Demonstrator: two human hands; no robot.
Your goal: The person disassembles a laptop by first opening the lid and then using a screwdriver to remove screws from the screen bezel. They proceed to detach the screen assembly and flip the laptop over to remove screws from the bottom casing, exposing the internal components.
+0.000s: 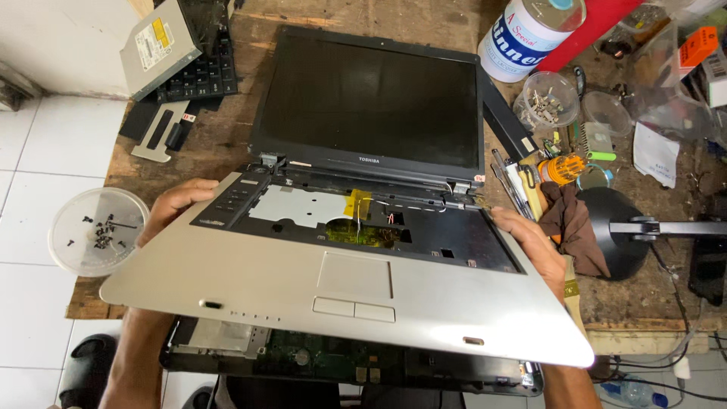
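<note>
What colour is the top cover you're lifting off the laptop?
Silver-grey, with a black recess where the keyboard sat. The laptop cover shows best in the head view.

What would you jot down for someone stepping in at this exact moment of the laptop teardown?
Left hand grips the silver palmrest cover's left edge; right hand grips its right edge.
The cover's front is lifted off the laptop base, exposing the circuit board; the rear sits near the hinges.
Done: keyboard and optical drive are out, screws lie in the clear lid.
Left: free the cover fully; the screen is attached.
</note>
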